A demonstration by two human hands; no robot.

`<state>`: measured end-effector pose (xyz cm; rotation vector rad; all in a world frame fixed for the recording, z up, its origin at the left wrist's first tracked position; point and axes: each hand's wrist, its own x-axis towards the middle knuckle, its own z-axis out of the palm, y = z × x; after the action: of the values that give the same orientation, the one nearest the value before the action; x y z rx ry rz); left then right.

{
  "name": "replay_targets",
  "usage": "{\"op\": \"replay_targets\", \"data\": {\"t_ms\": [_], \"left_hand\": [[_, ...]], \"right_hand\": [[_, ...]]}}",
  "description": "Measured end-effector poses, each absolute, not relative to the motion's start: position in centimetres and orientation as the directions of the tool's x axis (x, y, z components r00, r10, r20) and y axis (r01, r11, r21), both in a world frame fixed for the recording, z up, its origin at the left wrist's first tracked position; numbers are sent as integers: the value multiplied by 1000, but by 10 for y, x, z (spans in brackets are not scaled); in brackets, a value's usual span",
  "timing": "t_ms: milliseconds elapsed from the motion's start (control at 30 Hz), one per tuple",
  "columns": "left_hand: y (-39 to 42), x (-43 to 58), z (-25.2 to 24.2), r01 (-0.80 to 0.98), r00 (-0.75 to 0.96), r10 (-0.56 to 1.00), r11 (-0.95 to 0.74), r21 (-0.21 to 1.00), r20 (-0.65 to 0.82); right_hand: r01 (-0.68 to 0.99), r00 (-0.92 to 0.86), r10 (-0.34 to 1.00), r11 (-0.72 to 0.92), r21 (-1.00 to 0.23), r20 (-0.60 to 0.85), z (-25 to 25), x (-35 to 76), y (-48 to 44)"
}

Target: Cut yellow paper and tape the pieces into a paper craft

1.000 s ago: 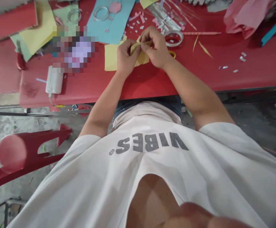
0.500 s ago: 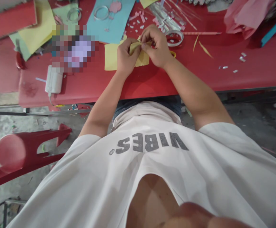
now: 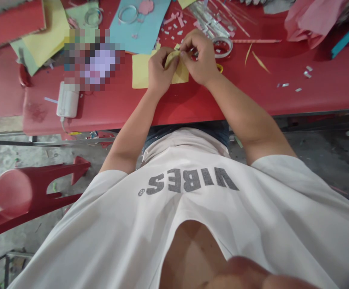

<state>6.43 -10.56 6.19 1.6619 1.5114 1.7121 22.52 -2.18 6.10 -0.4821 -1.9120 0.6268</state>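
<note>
My left hand (image 3: 161, 71) pinches a small curved piece of yellow paper (image 3: 172, 58) between thumb and fingers. My right hand (image 3: 201, 58) is closed too, with thumb and fingertips pressed together at the right end of that piece. Beneath both hands a larger yellow sheet (image 3: 140, 72) lies flat on the red table (image 3: 174, 108), partly covered by my left hand. Right beside my right hand lies a roll of tape (image 3: 230, 47). Something with a yellow loop (image 3: 220, 68) shows from under my right wrist; the remainder is hidden.
A blue sheet (image 3: 144, 34) carries another tape ring (image 3: 128, 14). Paper scraps (image 3: 174, 30) lie behind my hands. To the left are a white box-shaped device (image 3: 68, 100) with a cable and a blurred-out patch. A pink stick (image 3: 255, 41) and pink paper (image 3: 313, 24) lie right.
The yellow piece now curves up more visibly between my hands. My right fingertips have shifted slightly at its right end. Both arms stay nearly in place.
</note>
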Motion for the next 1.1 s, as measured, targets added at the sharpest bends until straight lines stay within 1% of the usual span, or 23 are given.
{"op": "replay_targets", "data": {"t_ms": [133,233,300,433,700,833,967,1100], "left_hand": [[-105,62,60,421,-260,807,-400,814,531],[-102,59,57,436,-233,815,-401,806,531],[-100,58,55,433,-236,809,-408,804,538],[-95,55,50,427,-286,792,-398,812,539],[-85,50,37,438,-325,814,-323,839,482],[-87,51,41,424,-325,802,-350,835,501],[-91,51,47,441,-319,815,-323,837,483],[-91,51,45,443,-299,828,-320,838,475]], "right_hand": [[136,-423,587,794,-592,690,66,229,-26],[173,-431,550,829,-532,715,69,233,-30],[165,-437,515,852,-497,738,71,235,-32],[119,-453,480,868,-482,752,71,236,-32],[63,-462,473,861,-504,750,69,236,-29],[21,-466,473,851,-525,747,70,235,-30],[8,-467,444,866,-499,765,66,233,-26],[-7,-463,455,856,-517,761,65,233,-24]]}}
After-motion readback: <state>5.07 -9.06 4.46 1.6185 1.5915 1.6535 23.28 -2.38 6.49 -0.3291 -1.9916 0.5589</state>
